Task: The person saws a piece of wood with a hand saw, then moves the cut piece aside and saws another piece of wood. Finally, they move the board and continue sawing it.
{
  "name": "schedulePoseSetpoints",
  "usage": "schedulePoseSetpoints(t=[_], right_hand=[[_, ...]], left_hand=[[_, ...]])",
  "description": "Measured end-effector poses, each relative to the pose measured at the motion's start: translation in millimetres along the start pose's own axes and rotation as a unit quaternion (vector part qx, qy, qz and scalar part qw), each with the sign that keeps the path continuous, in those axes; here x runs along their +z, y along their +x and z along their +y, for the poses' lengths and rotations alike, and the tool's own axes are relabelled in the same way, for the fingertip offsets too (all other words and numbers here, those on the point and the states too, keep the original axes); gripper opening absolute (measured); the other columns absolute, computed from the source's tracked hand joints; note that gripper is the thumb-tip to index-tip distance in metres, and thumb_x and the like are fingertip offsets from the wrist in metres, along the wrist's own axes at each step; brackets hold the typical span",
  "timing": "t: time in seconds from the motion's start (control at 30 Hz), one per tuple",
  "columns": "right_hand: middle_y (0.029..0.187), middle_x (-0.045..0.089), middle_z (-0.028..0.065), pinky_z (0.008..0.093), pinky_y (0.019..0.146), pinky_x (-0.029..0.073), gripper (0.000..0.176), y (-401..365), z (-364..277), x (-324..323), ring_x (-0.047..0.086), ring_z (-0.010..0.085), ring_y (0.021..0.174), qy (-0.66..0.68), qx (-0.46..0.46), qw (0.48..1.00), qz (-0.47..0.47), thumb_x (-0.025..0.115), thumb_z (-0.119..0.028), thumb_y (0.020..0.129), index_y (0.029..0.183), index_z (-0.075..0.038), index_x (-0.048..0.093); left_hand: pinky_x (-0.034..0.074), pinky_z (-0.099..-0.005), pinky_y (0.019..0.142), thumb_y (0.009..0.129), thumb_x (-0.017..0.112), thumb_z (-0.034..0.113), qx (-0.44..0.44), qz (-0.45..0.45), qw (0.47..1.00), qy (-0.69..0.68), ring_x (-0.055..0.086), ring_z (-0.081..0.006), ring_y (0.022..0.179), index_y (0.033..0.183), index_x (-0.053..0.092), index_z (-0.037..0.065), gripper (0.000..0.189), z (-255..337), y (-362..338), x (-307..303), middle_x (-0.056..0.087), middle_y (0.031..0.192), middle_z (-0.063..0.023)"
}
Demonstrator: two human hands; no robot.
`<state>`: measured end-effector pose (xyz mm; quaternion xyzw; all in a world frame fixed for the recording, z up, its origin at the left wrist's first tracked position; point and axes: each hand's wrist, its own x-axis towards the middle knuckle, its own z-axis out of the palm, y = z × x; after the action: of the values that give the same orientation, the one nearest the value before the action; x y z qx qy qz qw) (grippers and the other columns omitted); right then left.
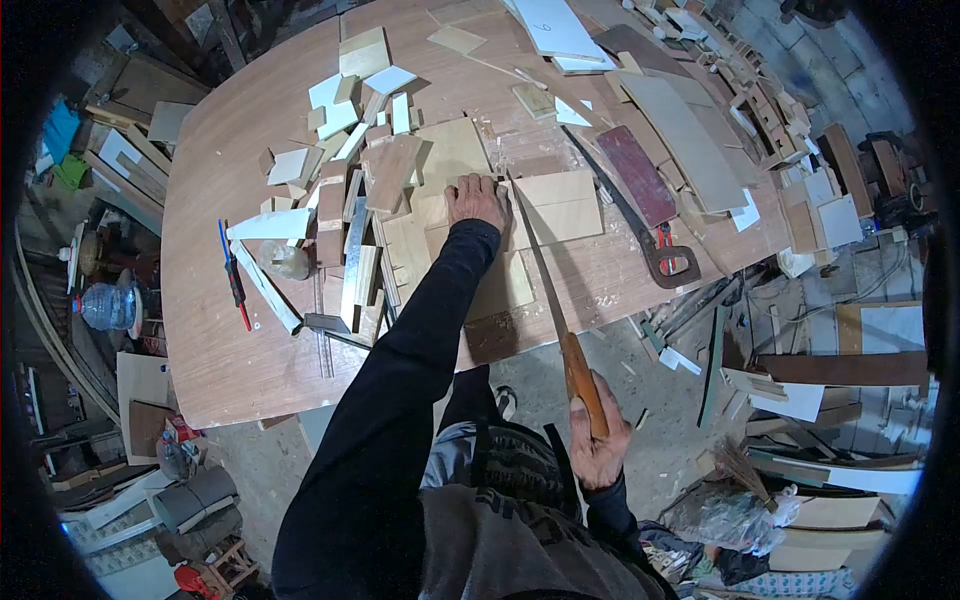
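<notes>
A handsaw (578, 372) with a long narrow blade and a wooden handle is in my right hand (600, 436), fingers wrapped round the handle's lower end. Its blade runs up and away over the table edge, along a light wooden board (560, 205) with a line across it. My left hand (476, 200) presses down on the wood just left of the blade, fingers laid over it and slightly bent. Beneath and beside that hand lie more pale plywood pieces (455, 148). Where the teeth meet the wood is too small to make out.
Many wood offcuts (395, 170) are heaped left of my left hand. A second saw with a black handle (672, 268) and a dark red board (637, 175) lie to the right. A red-and-black tool (236, 285) rests at the left. Scrap wood surrounds the table (215, 340).
</notes>
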<state>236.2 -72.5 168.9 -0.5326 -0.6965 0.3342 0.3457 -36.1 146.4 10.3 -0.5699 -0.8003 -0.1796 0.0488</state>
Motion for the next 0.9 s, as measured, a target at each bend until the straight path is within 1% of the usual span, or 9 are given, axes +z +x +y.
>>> schedulePoseSetpoints(t=[0.13,0.23,0.3,0.33,0.47,0.53,0.7,0.77,0.9], right_hand=[[0.098,0.068,0.0153,0.0300,0.069,0.053,0.041,-10,-2,-8,0.067,0.0182,0.076,0.019,0.028,0.999,-0.008,0.060,-0.014,0.090,0.129,-0.002,0.053],[0.096,0.068,0.0144,0.0285,0.067,0.052,0.041,-1,-3,2,0.065,0.0149,0.074,0.010,-0.009,1.000,0.018,0.059,-0.014,0.092,0.130,-0.002,0.052],[0.095,0.068,0.0122,0.0273,0.066,0.051,0.040,6,-2,11,0.063,0.0126,0.072,0.042,0.025,0.999,-0.011,0.058,-0.010,0.092,0.131,-0.002,0.051],[0.092,0.067,0.0092,0.0260,0.064,0.050,0.041,12,1,22,0.060,0.0110,0.068,0.062,0.015,0.998,0.001,0.056,-0.007,0.092,0.132,-0.003,0.051],[0.090,0.067,0.0066,0.0237,0.061,0.048,0.041,8,-2,17,0.056,0.0082,0.064,0.088,0.064,0.994,-0.019,0.057,-0.006,0.091,0.131,-0.003,0.052],[0.091,0.067,0.0060,0.0220,0.057,0.046,0.040,0,1,10,0.053,0.0056,0.061,0.059,0.009,0.998,0.025,0.057,-0.006,0.090,0.130,-0.002,0.053],[0.094,0.067,0.0075,0.0216,0.054,0.045,0.039,-10,-9,-4,0.052,0.0044,0.059,0.053,0.021,0.998,0.003,0.057,-0.006,0.090,0.129,-0.002,0.054],[0.094,0.067,0.0082,0.0220,0.054,0.045,0.039,-19,-7,-8,0.052,0.0046,0.058,0.049,0.021,0.999,0.003,0.057,-0.007,0.091,0.129,-0.002,0.054],[0.093,0.067,0.0112,0.0228,0.055,0.046,0.040,-23,-7,-11,0.056,0.0063,0.060,0.039,0.037,0.999,0.005,0.057,-0.009,0.091,0.130,-0.002,0.053]], left_hand=[[0.031,-0.0458,0.093,0.092,0.046,0.035,-0.007,-0.021,1.000,0.003,0.049,-0.0282,0.109,0.098,0.061,0.004,0.035,1,4,-6,0.058,0.106,-0.0141],[0.033,-0.0457,0.092,0.092,0.046,0.035,0.001,-0.032,0.999,0.005,0.049,-0.0294,0.108,0.097,0.061,0.003,0.035,0,8,-7,0.059,0.104,-0.0148],[0.033,-0.0456,0.092,0.092,0.046,0.035,0.009,-0.037,0.999,0.007,0.050,-0.0301,0.107,0.096,0.061,0.003,0.035,-1,7,-5,0.059,0.104,-0.0152],[0.034,-0.0452,0.092,0.092,0.046,0.035,0.011,-0.031,0.999,0.009,0.050,-0.0305,0.106,0.096,0.061,0.003,0.035,-2,8,-3,0.059,0.103,-0.0155],[0.034,-0.0449,0.092,0.092,0.047,0.034,0.017,-0.005,1.000,0.005,0.051,-0.0310,0.105,0.096,0.062,0.003,0.034,-4,7,2,0.060,0.103,-0.0159],[0.034,-0.0451,0.092,0.092,0.047,0.034,0.017,-0.005,1.000,0.000,0.052,-0.0310,0.105,0.096,0.062,0.003,0.034,-3,9,3,0.060,0.103,-0.0159],[0.037,-0.0458,0.089,0.092,0.047,0.031,0.018,-0.001,1.000,0.004,0.053,-0.0316,0.102,0.096,0.062,0.004,0.031,-4,8,-2,0.061,0.101,-0.0159],[0.034,-0.0454,0.092,0.092,0.046,0.033,0.021,0.000,1.000,-0.009,0.052,-0.0309,0.105,0.097,0.062,0.003,0.034,-4,7,1,0.060,0.103,-0.0158],[0.034,-0.0452,0.092,0.092,0.045,0.034,0.022,-0.016,1.000,0.005,0.052,-0.0305,0.105,0.097,0.061,0.003,0.036,-2,8,1,0.061,0.103,-0.0162]])
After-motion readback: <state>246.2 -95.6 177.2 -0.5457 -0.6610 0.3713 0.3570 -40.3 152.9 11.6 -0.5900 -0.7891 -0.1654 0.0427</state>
